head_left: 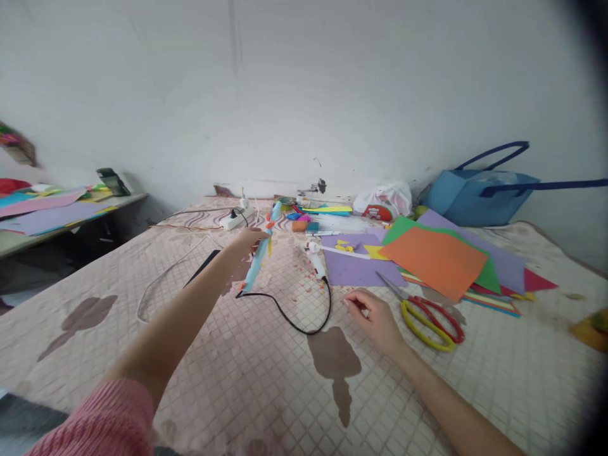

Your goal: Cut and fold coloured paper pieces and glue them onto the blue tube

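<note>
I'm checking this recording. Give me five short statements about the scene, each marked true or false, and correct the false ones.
1. The left hand holds a light blue strip. True.
2. The right hand grips the scissors. False: the scissors lie on the table beside the right hand.
3. The glue gun lies on the table, its black cord curving across the cloth. True.
4. The green sheet covers the orange sheet. False: the orange sheet lies over the green sheet.
5. The blue bag stands at the table's far right, near the wall. True.
</note>
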The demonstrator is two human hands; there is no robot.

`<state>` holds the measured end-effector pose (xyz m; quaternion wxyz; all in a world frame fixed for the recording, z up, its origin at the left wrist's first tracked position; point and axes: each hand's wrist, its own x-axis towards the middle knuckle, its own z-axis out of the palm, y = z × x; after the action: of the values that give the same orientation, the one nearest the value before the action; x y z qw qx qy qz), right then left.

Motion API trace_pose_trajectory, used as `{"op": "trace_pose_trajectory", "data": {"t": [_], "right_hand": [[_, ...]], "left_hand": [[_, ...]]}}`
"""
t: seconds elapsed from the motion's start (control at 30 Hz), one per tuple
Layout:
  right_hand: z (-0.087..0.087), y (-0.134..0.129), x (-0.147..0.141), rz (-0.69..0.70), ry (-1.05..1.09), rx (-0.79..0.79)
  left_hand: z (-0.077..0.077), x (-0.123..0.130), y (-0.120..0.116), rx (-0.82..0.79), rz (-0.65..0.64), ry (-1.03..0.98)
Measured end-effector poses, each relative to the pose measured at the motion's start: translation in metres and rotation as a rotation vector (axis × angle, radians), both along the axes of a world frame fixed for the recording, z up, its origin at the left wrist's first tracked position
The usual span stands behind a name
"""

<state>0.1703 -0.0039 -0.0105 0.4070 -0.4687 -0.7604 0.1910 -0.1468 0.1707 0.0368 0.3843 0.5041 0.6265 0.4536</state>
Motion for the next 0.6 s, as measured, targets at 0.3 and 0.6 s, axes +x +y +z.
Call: {"op": "trace_pose_trajectory", "data": {"t": [0.3,0.6], "right_hand": [[-0.002,0.001,0.0,0.005,-0.002,-0.005],[-0.002,0.001,0.0,0.003,0.002,-0.004]], "left_hand": [[0.034,-0.004,-0.017,0.06,-0.066,-0.239],[0.055,-0.003,-0.031,0.129,-0.143,-0.254]]}}
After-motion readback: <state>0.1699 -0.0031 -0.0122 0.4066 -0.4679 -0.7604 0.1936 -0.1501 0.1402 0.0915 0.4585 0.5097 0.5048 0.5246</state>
